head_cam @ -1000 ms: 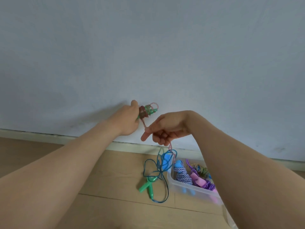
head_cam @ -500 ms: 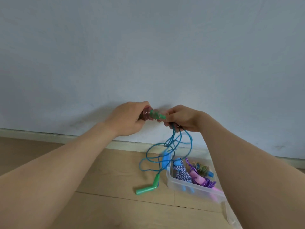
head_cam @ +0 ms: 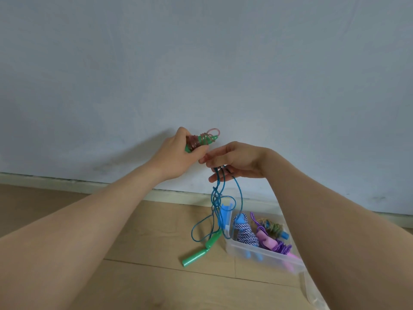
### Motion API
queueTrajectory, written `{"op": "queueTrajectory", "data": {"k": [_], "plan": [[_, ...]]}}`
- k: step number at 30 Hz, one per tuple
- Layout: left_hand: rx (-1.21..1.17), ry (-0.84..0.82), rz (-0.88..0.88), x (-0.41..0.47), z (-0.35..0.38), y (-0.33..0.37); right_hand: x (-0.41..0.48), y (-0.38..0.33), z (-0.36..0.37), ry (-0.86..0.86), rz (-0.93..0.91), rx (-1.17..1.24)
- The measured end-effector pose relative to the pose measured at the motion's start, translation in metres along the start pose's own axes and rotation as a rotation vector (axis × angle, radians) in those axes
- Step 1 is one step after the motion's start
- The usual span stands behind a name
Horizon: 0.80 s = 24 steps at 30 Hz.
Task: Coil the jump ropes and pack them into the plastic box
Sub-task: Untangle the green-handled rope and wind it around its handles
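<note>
Gripping a green handle [head_cam: 199, 141] wound with turns of pinkish cord, the left hand [head_cam: 178, 154] is raised in front of the pale wall [head_cam: 201, 63], fingers and thumb clenched around the handle's near end. A small pink loop [head_cam: 213, 131] sticks up beside the handle's tip.

Just right of it, the right hand [head_cam: 238, 159] has its fingers curled around a blue cord [head_cam: 239, 191], and its fingertips [head_cam: 203, 159] almost meet the left hand. Several strands of the cord drop from under this hand, tangle in loose loops below it and run down to a second green handle [head_cam: 200, 252], which lies on the wooden floor [head_cam: 161, 238] just left of the plastic box [head_cam: 250, 253]. Whether the wound pinkish cord and the blue cord belong to one rope cannot be told.

The clear box sits on the floor near the skirting board [head_cam: 67, 182], to the right, partly hidden by the right forearm. A blue latch [head_cam: 224, 212] stands at its far left corner. Inside lie a coiled blue-and-white braided rope [head_cam: 245, 234], a pink-and-purple rope [head_cam: 271, 242] to its right, and a mixed-colour coil with a blue handle [head_cam: 276, 228] at the far side.
</note>
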<state>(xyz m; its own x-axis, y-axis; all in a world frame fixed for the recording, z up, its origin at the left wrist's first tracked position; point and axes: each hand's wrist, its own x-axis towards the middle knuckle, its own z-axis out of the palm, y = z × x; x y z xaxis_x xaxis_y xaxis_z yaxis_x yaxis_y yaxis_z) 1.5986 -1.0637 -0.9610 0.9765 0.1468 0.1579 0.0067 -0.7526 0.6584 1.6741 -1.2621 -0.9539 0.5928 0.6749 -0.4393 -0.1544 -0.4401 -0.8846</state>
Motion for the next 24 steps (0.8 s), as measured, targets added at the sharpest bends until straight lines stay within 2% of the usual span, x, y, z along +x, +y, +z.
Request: {"op": "queueTrajectory", "data": {"k": [3, 7, 10, 14, 24], "plan": [[-0.105, -0.017, -0.056, 0.004, 0.004, -0.002, 0.002, 0.0, -0.001, -0.037, -0.001, 0.021], [-0.63, -0.134, -0.202, 0.01, 0.006, 0.002, 0.0, 0.005, -0.006, -0.04, 0.002, 0.085], [-0.857, -0.125, -0.299, 0.007, 0.009, 0.008, -0.003, 0.009, -0.007, -0.055, 0.043, 0.174], [-0.944, -0.113, -0.331, 0.006, 0.013, 0.008, -0.006, 0.017, -0.012, -0.038, 0.074, 0.211], [-0.892, -0.157, -0.339, 0.009, 0.004, -0.009, 0.001, 0.023, -0.02, 0.123, -0.013, -0.003]]}}
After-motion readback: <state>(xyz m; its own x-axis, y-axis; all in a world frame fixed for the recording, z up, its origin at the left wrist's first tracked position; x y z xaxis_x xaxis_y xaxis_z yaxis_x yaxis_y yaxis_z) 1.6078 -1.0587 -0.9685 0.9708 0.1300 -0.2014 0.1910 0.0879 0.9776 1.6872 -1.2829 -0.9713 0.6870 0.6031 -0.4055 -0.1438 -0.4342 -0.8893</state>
